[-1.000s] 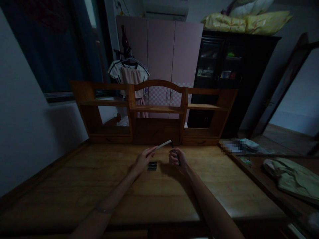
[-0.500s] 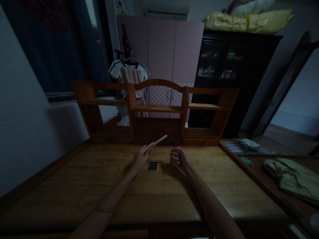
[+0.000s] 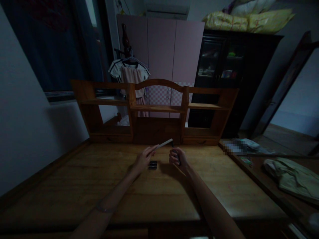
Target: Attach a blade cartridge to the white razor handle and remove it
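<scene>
A pale, slim stick (image 3: 164, 143) is held by my left hand (image 3: 145, 158), pointing up and to the right. My right hand (image 3: 178, 157) is wrapped round a dark tool (image 3: 177, 159), whose thin upper end stands above the fist. In this view the tip of the stick meets or overlaps the top of the tool; whether they touch I cannot tell. Small dark pieces (image 3: 153, 165) lie side by side on the wooden desk (image 3: 99, 186), just right of my left hand.
A wooden shelf unit (image 3: 157, 109) stands along the desk's back edge. To the right, beyond the desk's raised edge, lie a light green cloth (image 3: 296, 179) and some plastic packaging (image 3: 251, 144). Clothes (image 3: 132, 76) hang behind the shelf.
My left hand has moved slightly right with the stick, bringing its tip over to the top of the dark tool. My right hand has hardly moved.
</scene>
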The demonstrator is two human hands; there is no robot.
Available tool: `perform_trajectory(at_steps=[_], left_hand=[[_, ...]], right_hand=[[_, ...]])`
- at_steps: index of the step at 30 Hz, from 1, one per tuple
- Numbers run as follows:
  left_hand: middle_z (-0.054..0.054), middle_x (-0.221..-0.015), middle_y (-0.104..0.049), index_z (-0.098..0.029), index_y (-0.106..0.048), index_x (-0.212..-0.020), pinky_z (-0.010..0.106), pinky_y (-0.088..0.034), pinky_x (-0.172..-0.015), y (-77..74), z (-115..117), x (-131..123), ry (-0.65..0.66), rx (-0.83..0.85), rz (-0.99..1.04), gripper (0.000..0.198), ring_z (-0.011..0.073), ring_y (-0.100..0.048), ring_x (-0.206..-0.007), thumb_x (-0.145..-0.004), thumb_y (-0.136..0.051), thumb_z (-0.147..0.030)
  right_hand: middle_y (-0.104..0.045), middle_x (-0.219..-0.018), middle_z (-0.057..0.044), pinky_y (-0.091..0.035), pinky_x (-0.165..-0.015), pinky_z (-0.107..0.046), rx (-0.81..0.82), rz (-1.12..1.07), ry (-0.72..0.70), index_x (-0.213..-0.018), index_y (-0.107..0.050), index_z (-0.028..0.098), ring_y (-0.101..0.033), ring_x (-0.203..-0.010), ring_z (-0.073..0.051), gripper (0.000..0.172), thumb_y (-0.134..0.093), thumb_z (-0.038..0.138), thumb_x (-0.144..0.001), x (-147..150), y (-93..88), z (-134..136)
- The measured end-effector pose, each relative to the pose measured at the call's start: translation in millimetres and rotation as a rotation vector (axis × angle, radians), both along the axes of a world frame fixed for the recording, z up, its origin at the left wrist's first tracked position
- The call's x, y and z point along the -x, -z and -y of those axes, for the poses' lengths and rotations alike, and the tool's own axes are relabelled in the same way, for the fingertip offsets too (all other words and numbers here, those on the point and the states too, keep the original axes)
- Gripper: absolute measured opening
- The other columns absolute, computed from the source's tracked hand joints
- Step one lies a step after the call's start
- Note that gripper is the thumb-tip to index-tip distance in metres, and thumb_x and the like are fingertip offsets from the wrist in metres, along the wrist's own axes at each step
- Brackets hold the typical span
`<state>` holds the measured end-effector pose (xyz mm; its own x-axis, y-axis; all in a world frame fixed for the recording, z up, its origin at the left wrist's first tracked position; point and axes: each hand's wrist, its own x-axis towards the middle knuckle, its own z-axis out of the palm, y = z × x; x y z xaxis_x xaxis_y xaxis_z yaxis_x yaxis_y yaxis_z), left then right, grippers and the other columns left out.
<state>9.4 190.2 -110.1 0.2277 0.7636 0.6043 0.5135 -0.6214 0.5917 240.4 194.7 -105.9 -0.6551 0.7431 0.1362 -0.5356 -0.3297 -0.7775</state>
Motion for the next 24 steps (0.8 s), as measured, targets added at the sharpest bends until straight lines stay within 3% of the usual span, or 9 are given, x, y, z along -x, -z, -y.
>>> perform_trajectory(at_steps=[4,10,14,20,24], left_hand=[[0.004,-0.101,-0.06,-0.03,-0.048,-0.127,0.025,-0.042,-0.079,-1.3,0.5,2.0,-0.092,-0.018,0.028,0.038,0.0161,-0.056,-0.087,-0.09,-0.043,-0.028],[0.003,-0.097,-0.061,-0.029,-0.047,-0.128,0.025,-0.042,-0.079,-1.0,2.5,-1.5,0.013,-0.01,-0.006,0.039,0.0152,-0.056,-0.084,-0.089,-0.043,-0.03],[0.004,-0.099,-0.061,-0.029,-0.046,-0.129,0.026,-0.043,-0.079,-1.1,4.0,-1.2,-0.046,0.005,-0.014,0.039,0.0155,-0.056,-0.083,-0.09,-0.042,-0.03],[0.004,-0.106,-0.061,-0.029,-0.049,-0.127,0.025,-0.043,-0.081,-4.1,8.3,-5.0,0.018,-0.013,-0.016,0.039,0.0163,-0.057,-0.09,-0.089,-0.044,-0.028],[0.004,-0.104,-0.062,-0.028,-0.047,-0.128,0.025,-0.043,-0.08,-3.4,5.8,-2.2,-0.045,-0.005,0.019,0.039,0.0157,-0.057,-0.088,-0.089,-0.043,-0.027]], right_hand=[[-0.029,-0.039,0.008,-0.031,-0.039,-0.02,0.005,0.0,0.014,-0.057,-0.029,0.02,-0.021,-0.029,-0.006,0.034,-0.045,0.039,-0.08,-1.2,-1.3,0.6],[-0.03,-0.039,0.008,-0.031,-0.038,-0.021,0.001,-0.008,-0.022,-0.056,-0.03,0.021,-0.021,-0.029,-0.007,0.033,-0.044,0.038,-0.08,-1.3,-2.6,0.3],[-0.03,-0.039,0.008,-0.032,-0.039,-0.021,-0.01,-0.013,0.021,-0.057,-0.03,0.021,-0.021,-0.029,-0.007,0.034,-0.045,0.038,-0.081,-1.6,-4.4,0.9],[-0.029,-0.039,0.008,-0.032,-0.039,-0.021,-0.001,-0.016,-0.014,-0.056,-0.03,0.021,-0.021,-0.029,-0.007,0.034,-0.045,0.038,-0.081,-1.9,-3.0,-0.4],[-0.029,-0.039,0.008,-0.031,-0.037,-0.021,-0.013,-0.03,-0.009,-0.056,-0.03,0.021,-0.021,-0.028,-0.007,0.034,-0.043,0.038,-0.082,-1.0,-1.0,-1.0]])
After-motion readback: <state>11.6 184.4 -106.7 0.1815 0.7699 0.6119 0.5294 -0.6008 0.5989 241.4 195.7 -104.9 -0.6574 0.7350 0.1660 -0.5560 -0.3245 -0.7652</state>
